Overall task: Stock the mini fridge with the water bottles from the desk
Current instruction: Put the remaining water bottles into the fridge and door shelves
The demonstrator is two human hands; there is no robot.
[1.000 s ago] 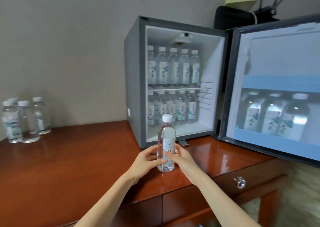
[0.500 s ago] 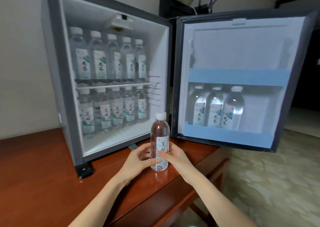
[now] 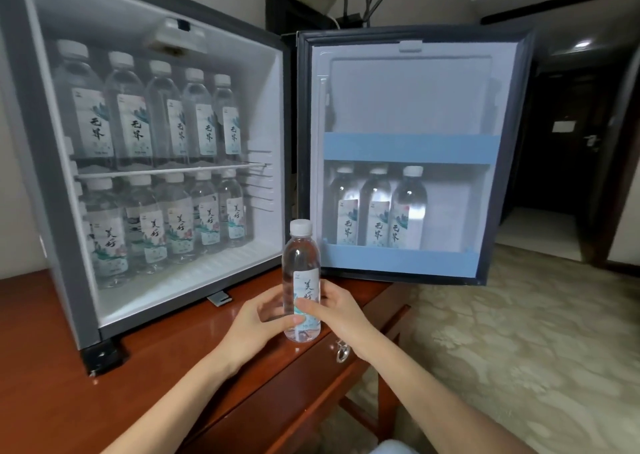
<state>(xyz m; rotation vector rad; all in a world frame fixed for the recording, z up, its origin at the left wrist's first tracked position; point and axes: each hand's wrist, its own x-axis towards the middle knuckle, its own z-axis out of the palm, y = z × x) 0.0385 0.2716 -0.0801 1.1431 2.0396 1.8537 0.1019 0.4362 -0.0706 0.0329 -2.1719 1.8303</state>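
Water bottle (image 3: 300, 266) upright on desk (image 3: 156, 367), front edge, 6 o'clock of the open mini fridge (image 3: 55, 211). Left hand (image 3: 256, 322) grasps it from 9 o'clock, right hand (image 3: 337, 311) from 3 o'clock, both low down.

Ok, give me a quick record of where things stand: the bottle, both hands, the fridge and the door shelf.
bottle: upright, capped, near the desk edge, in front of the fridge
left hand: holds the bottle low on its left
right hand: holds it low on its right
fridge: door swung wide open
upper row: five bottles showing
lower row: five in front, bare floor to their right
door shelf: three bottles at left, gap at right
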